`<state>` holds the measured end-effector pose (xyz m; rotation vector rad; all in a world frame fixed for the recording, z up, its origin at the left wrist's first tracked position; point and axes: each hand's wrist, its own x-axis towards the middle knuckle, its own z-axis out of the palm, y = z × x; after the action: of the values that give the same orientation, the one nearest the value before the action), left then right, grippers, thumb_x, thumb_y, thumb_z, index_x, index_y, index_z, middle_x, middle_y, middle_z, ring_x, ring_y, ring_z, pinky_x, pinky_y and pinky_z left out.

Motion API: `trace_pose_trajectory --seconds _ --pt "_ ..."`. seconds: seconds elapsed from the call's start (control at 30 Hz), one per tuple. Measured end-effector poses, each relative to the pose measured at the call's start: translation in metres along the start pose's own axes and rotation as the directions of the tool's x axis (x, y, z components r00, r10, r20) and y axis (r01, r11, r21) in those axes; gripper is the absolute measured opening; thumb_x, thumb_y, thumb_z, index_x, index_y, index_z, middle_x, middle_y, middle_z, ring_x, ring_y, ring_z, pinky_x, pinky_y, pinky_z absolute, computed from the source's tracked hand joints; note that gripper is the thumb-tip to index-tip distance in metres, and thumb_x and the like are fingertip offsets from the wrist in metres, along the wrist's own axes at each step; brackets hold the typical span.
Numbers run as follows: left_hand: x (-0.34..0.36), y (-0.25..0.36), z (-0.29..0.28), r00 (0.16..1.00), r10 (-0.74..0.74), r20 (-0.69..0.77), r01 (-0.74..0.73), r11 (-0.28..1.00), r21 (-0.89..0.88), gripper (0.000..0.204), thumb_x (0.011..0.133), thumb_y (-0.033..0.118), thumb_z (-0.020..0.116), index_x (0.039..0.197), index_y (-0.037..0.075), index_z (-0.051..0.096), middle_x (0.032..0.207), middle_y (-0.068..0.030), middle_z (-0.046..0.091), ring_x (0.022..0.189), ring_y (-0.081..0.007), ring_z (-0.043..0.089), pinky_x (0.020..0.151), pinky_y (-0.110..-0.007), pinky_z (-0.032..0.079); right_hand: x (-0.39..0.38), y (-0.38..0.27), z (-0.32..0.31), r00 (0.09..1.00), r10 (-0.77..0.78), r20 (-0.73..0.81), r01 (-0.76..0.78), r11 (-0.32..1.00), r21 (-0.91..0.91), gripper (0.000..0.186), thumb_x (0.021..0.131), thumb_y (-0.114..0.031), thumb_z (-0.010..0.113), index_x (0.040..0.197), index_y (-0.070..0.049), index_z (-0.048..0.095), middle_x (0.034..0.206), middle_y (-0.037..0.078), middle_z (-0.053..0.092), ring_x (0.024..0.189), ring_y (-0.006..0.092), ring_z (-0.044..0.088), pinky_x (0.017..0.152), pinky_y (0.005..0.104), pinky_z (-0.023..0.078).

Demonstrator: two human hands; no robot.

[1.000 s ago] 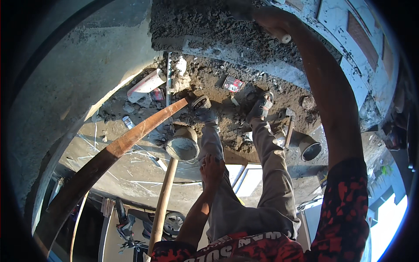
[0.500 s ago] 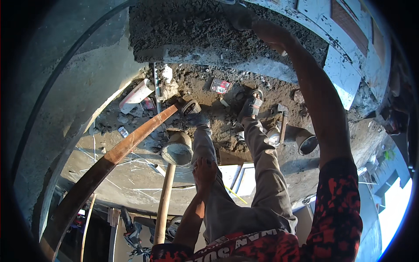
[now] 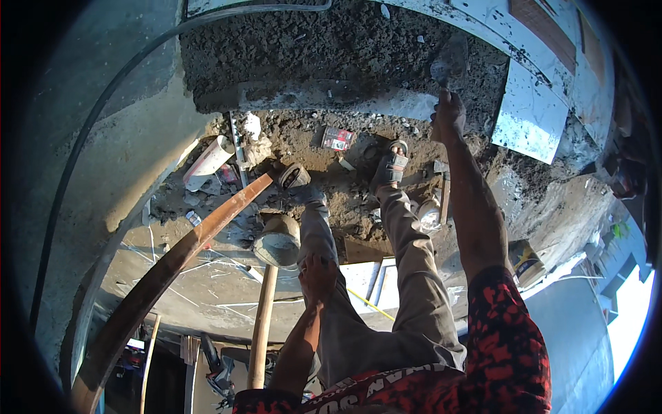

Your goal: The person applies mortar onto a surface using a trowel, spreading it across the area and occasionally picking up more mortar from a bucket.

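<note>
My right hand point(image 3: 449, 114) is closed round the handle of a trowel. The trowel's blade point(image 3: 449, 61) lies over the right part of a bed of dark, lumpy mortar point(image 3: 296, 52), and its dull colour blends into the mix. A smooth pale strip point(image 3: 407, 103) edges the bed on my side. My left hand point(image 3: 319, 279) rests on my left knee with its fingers laid over the trouser leg, holding nothing.
White tiles point(image 3: 529, 114) border the bed at the right. Around my feet are a grey-crusted bucket point(image 3: 278, 241), a wooden-handled hammer point(image 3: 445, 196), a red box point(image 3: 338, 138) and rubble. A long wooden plank point(image 3: 207, 224) and a pole point(image 3: 262, 324) lie left. A hose point(image 3: 89, 124) curves along the wall.
My right hand has come back from the far edge of the mortar toward me, bringing the trowel to the bed's right part. The left hand stays on the knee. The view has shifted slightly.
</note>
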<state>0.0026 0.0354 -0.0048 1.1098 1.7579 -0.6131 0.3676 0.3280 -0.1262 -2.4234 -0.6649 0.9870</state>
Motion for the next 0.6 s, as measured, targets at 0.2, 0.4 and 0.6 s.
trace_pose_trajectory --seconds 0.2,0.4,0.6 --pt "-0.001 -0.003 0.001 0.997 0.049 -0.059 -0.046 0.997 0.059 0.041 0.085 0.034 0.055 0.112 0.003 0.055 0.127 -0.0194 0.051 0.111 -0.0402 0.054 0.09 -0.052 0.044 -0.036 -0.006 0.072 0.983 -0.099 0.155 0.066 0.977 0.204 0.033 0.096 -0.038 0.052 0.091 -0.006 0.058 0.06 0.002 0.052 0.045 0.0135 0.053 0.04 0.0317 0.043" --pt "0.004 -0.007 0.012 0.995 0.079 -0.063 -0.071 0.991 0.113 0.047 0.085 0.036 0.057 0.118 0.003 0.054 0.127 -0.0193 0.051 0.114 -0.0392 0.052 0.092 -0.049 0.044 -0.049 -0.018 0.112 0.977 -0.204 0.068 0.197 0.975 0.103 0.034 0.093 -0.034 0.053 0.098 -0.001 0.061 0.072 0.019 0.064 0.064 0.0333 0.064 0.061 0.0422 0.049" --pt "0.011 -0.007 0.038 0.998 0.055 -0.006 -0.051 0.954 0.297 0.053 0.085 0.041 0.06 0.124 0.005 0.055 0.123 -0.0195 0.056 0.112 -0.0374 0.055 0.093 -0.047 0.045 -0.022 -0.003 0.075 0.929 -0.195 0.314 0.066 0.924 0.377 0.034 0.095 -0.033 0.052 0.094 0.0 0.058 0.062 0.009 0.057 0.055 0.0171 0.059 0.05 0.0355 0.046"
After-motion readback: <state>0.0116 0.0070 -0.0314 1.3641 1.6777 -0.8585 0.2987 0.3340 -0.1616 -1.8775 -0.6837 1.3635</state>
